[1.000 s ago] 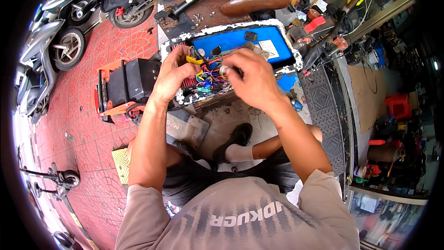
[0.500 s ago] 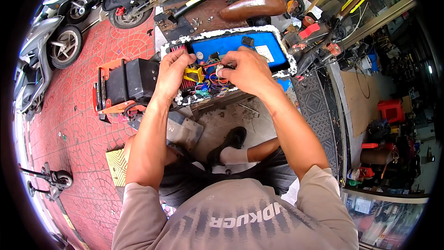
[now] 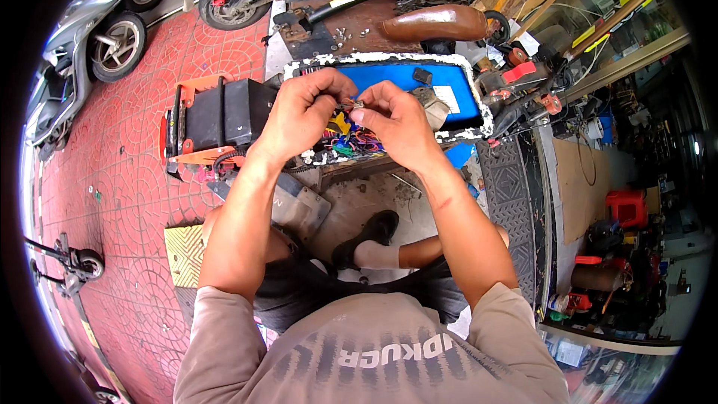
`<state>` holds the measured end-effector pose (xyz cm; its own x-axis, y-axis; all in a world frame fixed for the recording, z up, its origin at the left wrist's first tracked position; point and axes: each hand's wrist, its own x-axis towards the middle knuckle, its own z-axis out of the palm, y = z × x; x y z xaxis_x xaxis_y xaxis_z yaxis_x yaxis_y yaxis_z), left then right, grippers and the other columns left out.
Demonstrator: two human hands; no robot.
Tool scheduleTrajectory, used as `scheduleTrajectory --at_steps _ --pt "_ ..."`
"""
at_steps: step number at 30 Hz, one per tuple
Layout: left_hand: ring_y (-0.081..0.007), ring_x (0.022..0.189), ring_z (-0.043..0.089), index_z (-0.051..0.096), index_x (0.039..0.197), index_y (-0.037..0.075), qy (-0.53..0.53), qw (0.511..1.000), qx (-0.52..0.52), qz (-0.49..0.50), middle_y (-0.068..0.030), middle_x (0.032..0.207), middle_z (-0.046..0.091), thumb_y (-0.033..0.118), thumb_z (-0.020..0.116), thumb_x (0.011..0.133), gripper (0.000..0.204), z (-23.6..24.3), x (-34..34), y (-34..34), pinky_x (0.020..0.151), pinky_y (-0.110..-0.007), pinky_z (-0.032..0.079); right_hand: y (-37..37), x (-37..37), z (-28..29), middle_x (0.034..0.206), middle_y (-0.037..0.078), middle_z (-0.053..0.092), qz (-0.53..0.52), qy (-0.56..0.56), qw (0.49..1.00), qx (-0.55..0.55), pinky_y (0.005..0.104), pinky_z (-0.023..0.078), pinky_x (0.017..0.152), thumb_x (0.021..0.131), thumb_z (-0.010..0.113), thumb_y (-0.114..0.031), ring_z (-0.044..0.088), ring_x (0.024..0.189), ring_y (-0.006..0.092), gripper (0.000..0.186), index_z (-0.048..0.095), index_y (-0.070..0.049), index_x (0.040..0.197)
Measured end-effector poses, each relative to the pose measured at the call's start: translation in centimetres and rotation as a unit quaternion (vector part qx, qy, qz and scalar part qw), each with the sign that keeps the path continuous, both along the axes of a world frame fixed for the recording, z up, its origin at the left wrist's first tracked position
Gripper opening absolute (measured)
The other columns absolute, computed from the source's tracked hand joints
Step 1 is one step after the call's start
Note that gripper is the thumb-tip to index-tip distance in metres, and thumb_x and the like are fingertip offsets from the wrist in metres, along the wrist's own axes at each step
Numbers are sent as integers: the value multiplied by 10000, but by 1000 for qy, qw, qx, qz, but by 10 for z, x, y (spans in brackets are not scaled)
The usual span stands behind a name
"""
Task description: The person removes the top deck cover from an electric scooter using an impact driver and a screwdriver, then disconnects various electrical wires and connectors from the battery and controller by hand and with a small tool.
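My left hand (image 3: pixel 307 108) and my right hand (image 3: pixel 393 116) meet above an open box with a white, flaking rim (image 3: pixel 385 58) and a blue interior (image 3: pixel 378 77). Both have fingertips pinched on a small connector with wires (image 3: pixel 354 103), partly hidden by the fingers. Below them lie tangled coloured wires (image 3: pixel 363 140) and a yellow part (image 3: pixel 341 123). A small black piece (image 3: pixel 422 75), a white label and a greyish crumpled item (image 3: pixel 431 108) are on the box's right side.
A black box in an orange frame (image 3: pixel 217 114) lies left on red paving (image 3: pixel 105 187). Scooters (image 3: pixel 120 45) stand beyond. A brown curved panel (image 3: pixel 434 24), loose screws and wood strips lie at the back. A cluttered shop doorway (image 3: pixel 606 209) is at right; a grey metal plate (image 3: pixel 303 209) lies below the box.
My hands have drawn closer together, their fingertips now meeting at the small connector. The view has shifted, so the box sits a little further right in the picture.
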<state>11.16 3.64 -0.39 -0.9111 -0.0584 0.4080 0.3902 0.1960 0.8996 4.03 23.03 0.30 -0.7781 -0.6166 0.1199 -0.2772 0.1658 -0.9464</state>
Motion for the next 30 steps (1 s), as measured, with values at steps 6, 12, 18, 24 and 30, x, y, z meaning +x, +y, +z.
scheduleTrajectory --at_steps 6,12,18,24,30 --pt "-109 893 612 664 1038 -34 -163 984 26 -62 -57 984 695 -45 550 866 206 7 -1 -8 794 -268 498 -2 -8 1 1007 87 729 44 -140 989 -17 299 537 825 916 744 -72 661 922 128 276 672 64 1145" --pt "-113 880 630 711 1045 -41 -168 986 12 13 -60 956 718 8 585 876 217 0 -11 -5 801 -285 512 8 -23 3 1130 77 700 128 -196 972 28 283 505 933 919 662 -66 639 1014 126 339 656 59 1234" --pt "-120 860 640 739 1015 -36 -181 981 76 -4 -64 932 735 18 586 847 234 -14 -19 -9 803 -281 516 10 -22 -2 1117 63 696 129 -199 971 31 279 505 913 914 670 -69 636 1002 120 313 679 59 1200" --pt "-129 797 648 758 948 -36 -184 973 137 -18 -66 883 742 7 586 820 218 -11 -20 -8 769 -261 517 13 -25 -8 1030 24 706 136 -197 971 15 249 502 832 921 698 -92 631 922 91 265 701 41 1151" --pt "-141 769 658 744 928 -50 -195 961 191 -29 -79 881 735 -7 592 819 192 -20 -25 -9 744 -262 531 13 -27 -16 1042 41 718 133 -154 979 21 249 486 776 914 703 -88 622 900 88 304 697 59 1179"
